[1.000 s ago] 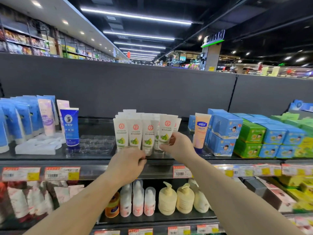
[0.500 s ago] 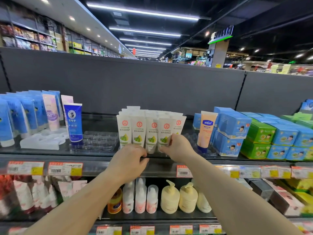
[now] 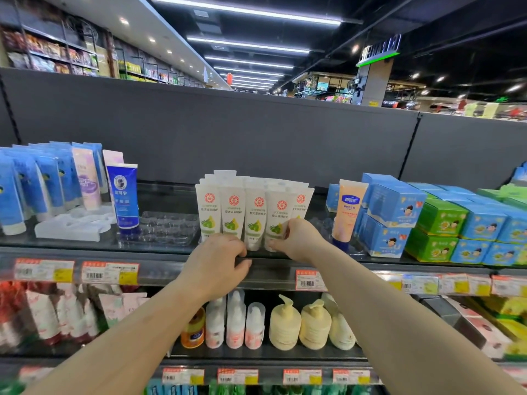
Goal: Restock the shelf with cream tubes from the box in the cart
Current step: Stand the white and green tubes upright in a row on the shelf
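Note:
Several white cream tubes (image 3: 232, 215) with red logos and green fruit prints stand cap-down in rows on the top shelf (image 3: 159, 253). My right hand (image 3: 299, 239) pinches the lower part of the front tube (image 3: 278, 220) on the right side of the row. My left hand (image 3: 218, 263) rests curled on the shelf's front edge, its fingertips touching the bases of the front tubes on the left. The cart and box are out of view.
Blue tubes (image 3: 31, 183) and one dark blue tube (image 3: 124, 195) stand left, beside a clear empty tray (image 3: 168, 226). An orange tube (image 3: 348, 212) and stacked blue and green boxes (image 3: 439, 223) stand right. Pump bottles (image 3: 285, 323) fill the shelf below.
The tilted front tube in my right hand has been pushed upright into line with the row. My left hand has stayed at the shelf edge. The camera has moved slightly closer.

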